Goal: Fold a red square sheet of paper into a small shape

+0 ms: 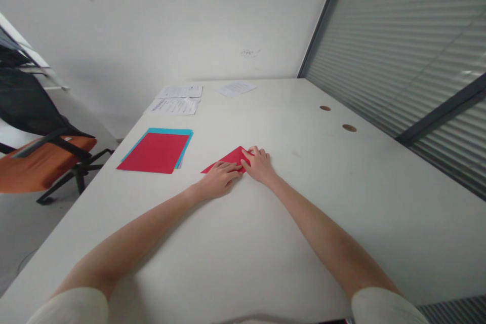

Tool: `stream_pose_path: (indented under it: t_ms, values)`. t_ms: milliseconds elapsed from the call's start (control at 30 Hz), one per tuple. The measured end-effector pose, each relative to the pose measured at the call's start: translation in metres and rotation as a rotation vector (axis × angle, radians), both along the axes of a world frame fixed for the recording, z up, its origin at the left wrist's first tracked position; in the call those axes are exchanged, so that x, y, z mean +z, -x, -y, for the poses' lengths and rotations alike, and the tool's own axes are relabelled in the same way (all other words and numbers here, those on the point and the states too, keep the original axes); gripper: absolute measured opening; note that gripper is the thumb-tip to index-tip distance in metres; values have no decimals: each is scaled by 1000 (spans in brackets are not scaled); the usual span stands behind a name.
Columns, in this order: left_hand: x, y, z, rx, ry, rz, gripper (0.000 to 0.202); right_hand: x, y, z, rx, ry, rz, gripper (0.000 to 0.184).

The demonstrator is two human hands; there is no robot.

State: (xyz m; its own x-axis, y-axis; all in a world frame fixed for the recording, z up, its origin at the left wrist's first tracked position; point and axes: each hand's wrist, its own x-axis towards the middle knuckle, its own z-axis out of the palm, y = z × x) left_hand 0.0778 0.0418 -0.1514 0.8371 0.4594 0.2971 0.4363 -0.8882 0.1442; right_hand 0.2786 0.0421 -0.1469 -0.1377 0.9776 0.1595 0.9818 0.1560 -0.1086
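Note:
A folded sheet of red paper (229, 157) lies on the white table in front of me, its visible part triangular with a peak at the back. My left hand (220, 179) rests on its front edge, fingers stretched out and pressing it down. At the paper's right side, my right hand (260, 164) has its fingers bent around the corner, with red showing between thumb and fingers. That right corner is partly hidden under the hand. Left of both hands sits a stack of paper sheets (154, 153), red on top with blue sheets sticking out beneath.
Printed pages (173, 106) lie at the table's far left, and another printed sheet (236, 89) lies near the wall. Two round holes (349, 127) pierce the tabletop (304, 243) on the right, beside window blinds (402, 35). An orange-seated chair (45, 157) stands off the left edge.

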Motion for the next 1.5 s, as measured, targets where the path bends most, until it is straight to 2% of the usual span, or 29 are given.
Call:
stream_pose_path:
  t_ms: [1200, 1500]
  values:
    - [-1, 1, -1, -7, 12, -4, 36, 1, 0, 1, -2, -4, 10, 49]
    - [7, 0, 0, -13, 0, -50, 34, 2, 1, 0, -5, 8, 7, 49]
